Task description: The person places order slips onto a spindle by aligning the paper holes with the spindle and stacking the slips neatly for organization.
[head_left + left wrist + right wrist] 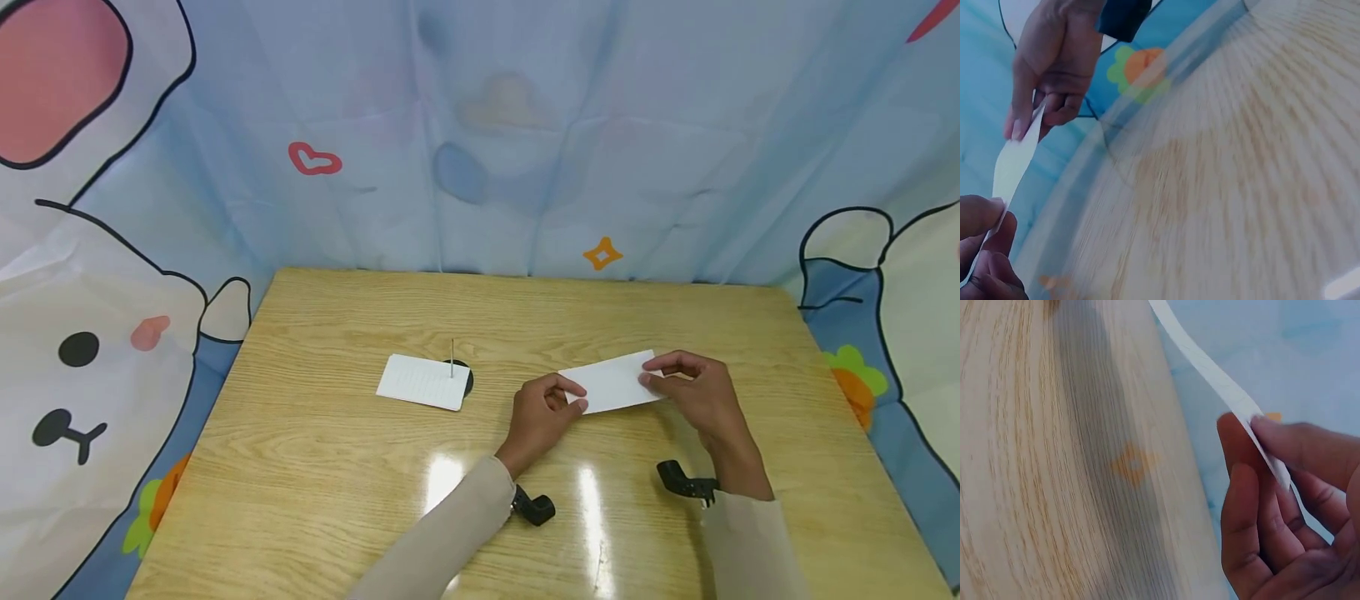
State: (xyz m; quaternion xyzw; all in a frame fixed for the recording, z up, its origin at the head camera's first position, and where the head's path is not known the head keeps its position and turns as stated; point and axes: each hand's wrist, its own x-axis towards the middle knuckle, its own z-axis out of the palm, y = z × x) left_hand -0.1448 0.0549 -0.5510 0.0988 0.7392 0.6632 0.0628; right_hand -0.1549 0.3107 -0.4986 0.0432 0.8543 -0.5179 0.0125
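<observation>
A white slip of paper (613,383) is held up above the table between both hands. My left hand (542,414) pinches its left end between thumb and fingers. The opposite end is pinched by my right hand (699,393). Seen nearly edge-on, the paper (1017,164) bends slightly in the left wrist view. In the right wrist view, thumb and fingertips grip the end of the paper (1235,394). To the left, a lined white slip stack (422,382) sits on a thin upright spike (452,358) with a round black base (469,383).
The wooden table (315,483) carries bright light reflections near its front. A blue cartoon curtain (525,167) hangs right behind its back edge and along both sides. Each wrist wears a black camera mount, one by the left sleeve (534,507), the other by the right sleeve (686,483).
</observation>
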